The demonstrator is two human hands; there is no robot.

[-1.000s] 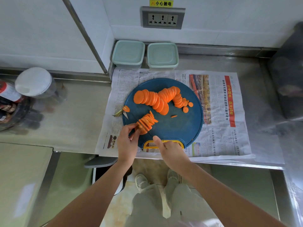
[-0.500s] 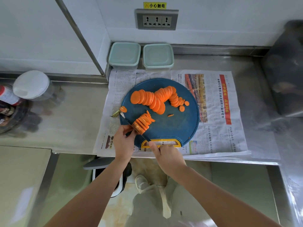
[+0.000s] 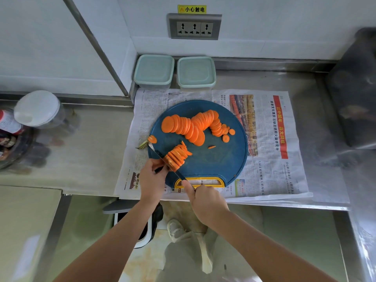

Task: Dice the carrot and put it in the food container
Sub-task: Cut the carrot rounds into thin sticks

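Observation:
A round blue cutting board (image 3: 219, 159) with a yellow handle lies on newspaper. Several round carrot slices (image 3: 193, 127) are fanned across its far half. Nearer me sits a small stack of slices cut into strips (image 3: 179, 154). My right hand (image 3: 203, 198) grips the handle of a knife (image 3: 162, 158), whose blade runs diagonally through the near-left end of that stack. My left hand (image 3: 152, 176) pinches the stack's end right beside the blade. The carrot top (image 3: 151, 139) lies at the board's left edge. Two lidded pale green food containers (image 3: 154, 71) (image 3: 196, 73) stand by the wall.
Newspaper (image 3: 270, 139) covers the steel counter under the board. A clear jar with a white lid (image 3: 38, 109) and bottles stand at the left. A dark bulky object (image 3: 354, 88) fills the right corner. A wall socket (image 3: 194, 27) is above the containers.
The knife blade now lies across the left end of the strip stack with its tip by the carrot top. My left hand has stayed at that end.

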